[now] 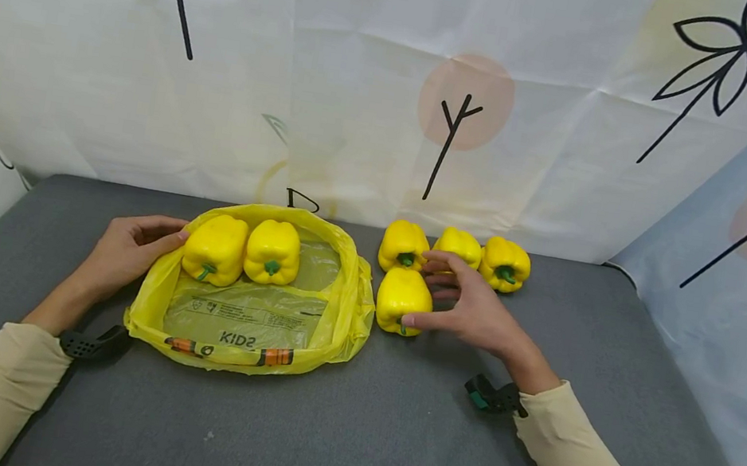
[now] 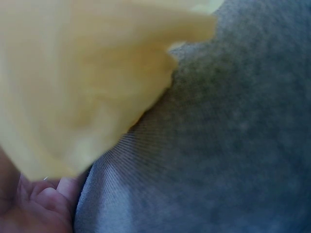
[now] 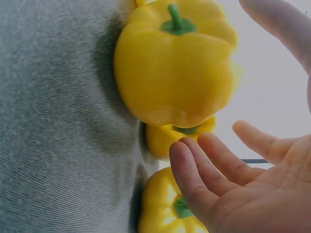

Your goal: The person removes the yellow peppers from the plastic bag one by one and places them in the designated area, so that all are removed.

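Note:
A yellow plastic bag [image 1: 336, 340] lies spread on the table with its mouth facing up and its rim rolled outward. Two yellow bell peppers [image 1: 215, 248] sit inside at its far left. My left hand [image 1: 137, 250] holds the bag's left rim between thumb and fingers; in the left wrist view the yellow plastic [image 2: 87, 97] covers most of that hand. To the right of the bag stands a single bell pepper [image 1: 402, 298], its green stem toward me. My right hand [image 1: 468, 299] reaches around its right side, fingers spread and loosely bent, not closed on it.
Three more yellow bell peppers [image 1: 505, 265] stand in a row at the back, the middle one partly behind my right fingers. A grey cloth [image 1: 343, 438] covers the table. A patterned white fabric wall [image 1: 364, 103] rises along the back edge.

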Tool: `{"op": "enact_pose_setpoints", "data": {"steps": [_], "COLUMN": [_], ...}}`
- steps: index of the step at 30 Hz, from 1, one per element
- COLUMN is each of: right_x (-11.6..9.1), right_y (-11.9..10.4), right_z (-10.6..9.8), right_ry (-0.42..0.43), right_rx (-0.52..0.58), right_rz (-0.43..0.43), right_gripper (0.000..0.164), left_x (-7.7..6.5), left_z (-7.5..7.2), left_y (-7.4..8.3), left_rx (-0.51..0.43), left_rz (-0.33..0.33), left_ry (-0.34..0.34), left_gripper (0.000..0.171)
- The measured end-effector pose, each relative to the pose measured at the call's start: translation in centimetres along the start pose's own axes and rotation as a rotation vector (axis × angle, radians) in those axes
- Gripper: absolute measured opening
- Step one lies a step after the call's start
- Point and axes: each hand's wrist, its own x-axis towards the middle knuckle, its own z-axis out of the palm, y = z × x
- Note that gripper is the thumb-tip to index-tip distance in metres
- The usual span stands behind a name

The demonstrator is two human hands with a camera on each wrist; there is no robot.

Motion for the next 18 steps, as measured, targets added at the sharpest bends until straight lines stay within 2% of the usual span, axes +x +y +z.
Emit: {"op": "enact_pose_setpoints", "data": {"steps": [18], "right_x": [-0.7], "right_y": [-1.4], "right_z": [-0.7], "right_ry": [0.033], "right_rx": [-0.006], "right_rz": [-0.051], "right_gripper": [0.092], "left_x": [-0.1], "left_z": [0.2], "left_y": [0.2], "left_rx": [0.013], "left_rz": [0.009], "left_ry": [0.008], "left_gripper": [0.049]}}
